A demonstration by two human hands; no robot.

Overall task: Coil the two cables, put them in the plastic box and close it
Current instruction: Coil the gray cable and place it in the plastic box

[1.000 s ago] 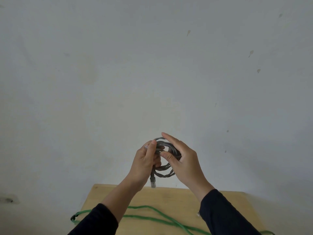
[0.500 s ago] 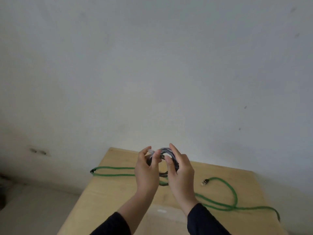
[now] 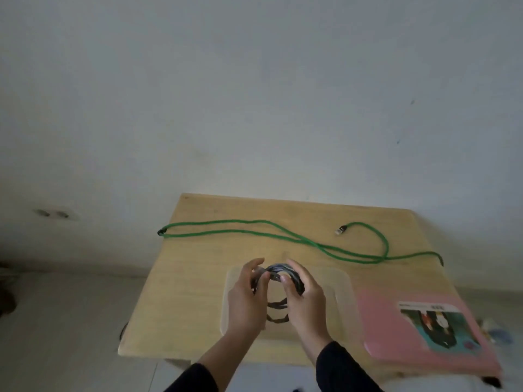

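I hold a coiled grey cable (image 3: 283,271) between both hands, right above the clear plastic box (image 3: 341,292) on the wooden table (image 3: 186,292). My left hand (image 3: 246,298) grips the coil's left side, and my right hand (image 3: 307,299) grips its right side. The coil's lower loops show between my palms. A green cable (image 3: 283,236) lies uncoiled across the far half of the table, its plug end (image 3: 341,230) near the right. The box's pink lid (image 3: 402,329) lies flat to the right of the box.
A pale wall rises behind the table. The green cable's left loop (image 3: 162,232) hangs at the table's left edge. The floor lies to the left of the table. Small objects sit blurred beyond the table's right edge.
My view has tilted down, so the table, box and lid have come into sight. Both hands with the grey coil have dropped from in front of the wall to just over the box.
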